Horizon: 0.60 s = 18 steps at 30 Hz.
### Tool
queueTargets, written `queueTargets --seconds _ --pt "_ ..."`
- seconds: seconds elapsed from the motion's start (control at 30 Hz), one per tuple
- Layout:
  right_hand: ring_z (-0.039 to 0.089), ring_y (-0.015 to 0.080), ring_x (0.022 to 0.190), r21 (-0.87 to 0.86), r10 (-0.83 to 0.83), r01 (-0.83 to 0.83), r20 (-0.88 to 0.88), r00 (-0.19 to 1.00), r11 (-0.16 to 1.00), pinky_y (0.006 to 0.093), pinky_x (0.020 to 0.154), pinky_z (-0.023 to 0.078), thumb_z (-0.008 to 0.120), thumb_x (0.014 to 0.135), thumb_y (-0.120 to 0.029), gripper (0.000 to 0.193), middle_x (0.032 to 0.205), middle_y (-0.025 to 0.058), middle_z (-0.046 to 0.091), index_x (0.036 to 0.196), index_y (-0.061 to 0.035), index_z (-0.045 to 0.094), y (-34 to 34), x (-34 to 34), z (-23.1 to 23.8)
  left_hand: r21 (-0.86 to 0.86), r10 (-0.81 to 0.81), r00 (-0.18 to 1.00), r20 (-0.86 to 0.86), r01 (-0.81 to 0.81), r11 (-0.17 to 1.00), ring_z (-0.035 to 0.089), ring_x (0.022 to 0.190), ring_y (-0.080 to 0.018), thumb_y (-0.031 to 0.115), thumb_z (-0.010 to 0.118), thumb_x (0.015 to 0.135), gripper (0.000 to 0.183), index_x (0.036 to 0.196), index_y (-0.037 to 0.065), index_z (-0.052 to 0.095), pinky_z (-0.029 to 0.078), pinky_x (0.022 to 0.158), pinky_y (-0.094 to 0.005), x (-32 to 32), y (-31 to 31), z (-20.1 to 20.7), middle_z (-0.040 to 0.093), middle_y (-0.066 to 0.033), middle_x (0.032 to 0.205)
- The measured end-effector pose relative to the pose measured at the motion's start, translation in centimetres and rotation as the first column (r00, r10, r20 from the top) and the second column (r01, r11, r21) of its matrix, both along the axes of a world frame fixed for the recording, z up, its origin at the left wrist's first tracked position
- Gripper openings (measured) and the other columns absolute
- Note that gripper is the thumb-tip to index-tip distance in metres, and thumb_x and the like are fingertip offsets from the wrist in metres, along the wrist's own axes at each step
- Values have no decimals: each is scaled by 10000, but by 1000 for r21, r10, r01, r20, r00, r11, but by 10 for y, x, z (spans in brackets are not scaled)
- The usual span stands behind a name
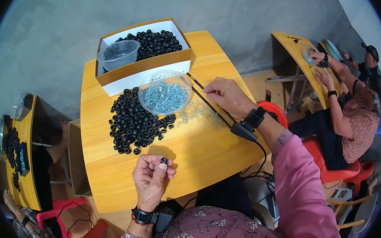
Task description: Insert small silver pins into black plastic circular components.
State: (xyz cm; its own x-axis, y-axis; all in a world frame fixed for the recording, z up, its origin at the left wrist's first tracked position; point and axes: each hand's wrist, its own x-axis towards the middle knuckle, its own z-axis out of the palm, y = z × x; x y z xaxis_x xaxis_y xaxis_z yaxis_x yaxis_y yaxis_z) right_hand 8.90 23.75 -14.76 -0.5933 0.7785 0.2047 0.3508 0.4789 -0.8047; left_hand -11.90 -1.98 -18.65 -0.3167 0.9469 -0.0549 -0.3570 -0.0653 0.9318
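My left hand [152, 179] is closed near the table's front edge, a small black hollow cap [163, 160] pinched between thumb and fingertips. Farther right, my right hand [228, 96] is bent over scattered small silvery metal pieces [201, 113], its thumb and fingertips pressed together; whatever they hold is too small to make out. Left of it sits a clear round tub [164, 93] filled with more of the bluish-silver pieces. A heap of black hollow caps [132, 122] spreads beside the tub. A black device with two thin rods [244, 132] and a cable lies under my right wrist.
At the table's back, a brown-and-white box [146, 75] holds many black caps and a clear plastic bowl [119, 52]. A red stool [273, 111] stands past the table's right side. People work at other tables on both sides, including a person [359, 131] at right.
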Motion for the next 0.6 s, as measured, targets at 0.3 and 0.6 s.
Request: queueTargets --seconds 0.3,0.6 --pt "640 368 964 305 -64 -125 543 837 944 452 839 508 633 882 -112 164 984 167 643 1003 -57 729 -4 7 2 -7 5 1000 -10 -5 1000 667 733 -148 44 612 986 123 1076 21 532 567 684 -279 0 -1 0 691 -132 962" --pt "640 369 918 197 -16 -55 341 940 979 435 803 504 632 873 -105 121 939 166 648 932 -5 666 -12 12 9 -11 3 1000 15 -3 1000 662 728 -147 37 614 982 115 1062 23 532 564 683 -280 1 0 1 687 -125 951"
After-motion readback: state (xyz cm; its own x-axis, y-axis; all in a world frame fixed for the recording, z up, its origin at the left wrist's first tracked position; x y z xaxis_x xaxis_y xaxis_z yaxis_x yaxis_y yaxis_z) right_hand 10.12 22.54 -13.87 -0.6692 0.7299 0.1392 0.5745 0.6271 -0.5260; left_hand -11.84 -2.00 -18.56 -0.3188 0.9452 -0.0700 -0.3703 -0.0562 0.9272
